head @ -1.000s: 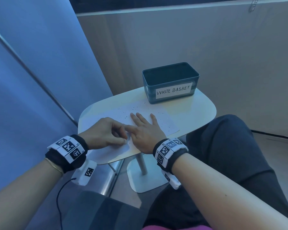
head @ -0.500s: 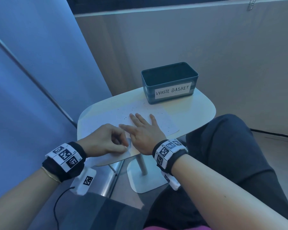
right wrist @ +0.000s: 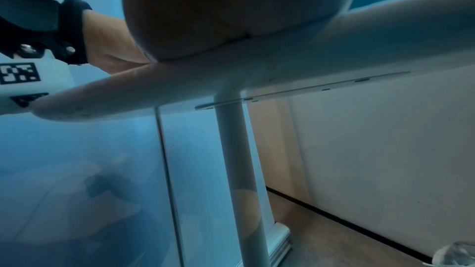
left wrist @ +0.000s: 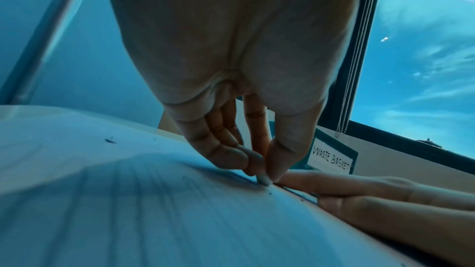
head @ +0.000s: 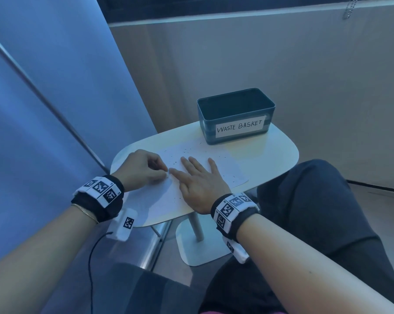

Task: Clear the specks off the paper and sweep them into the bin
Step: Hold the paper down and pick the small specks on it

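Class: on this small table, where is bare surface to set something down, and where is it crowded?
Bare: the table strip right of the paper, below the bin. Crowded: the paper, under specks, left hand and right hand.

Waste basket (head: 236, 118) stands at the table's (head: 275, 155) far edge, top open, approach from above unobstructed. Bare tabletop lies right of the paper (head: 233, 173). Both hands occupy the near-left portion: right hand (head: 199, 180) flat on the sheet, left hand (head: 141, 168) beside it.
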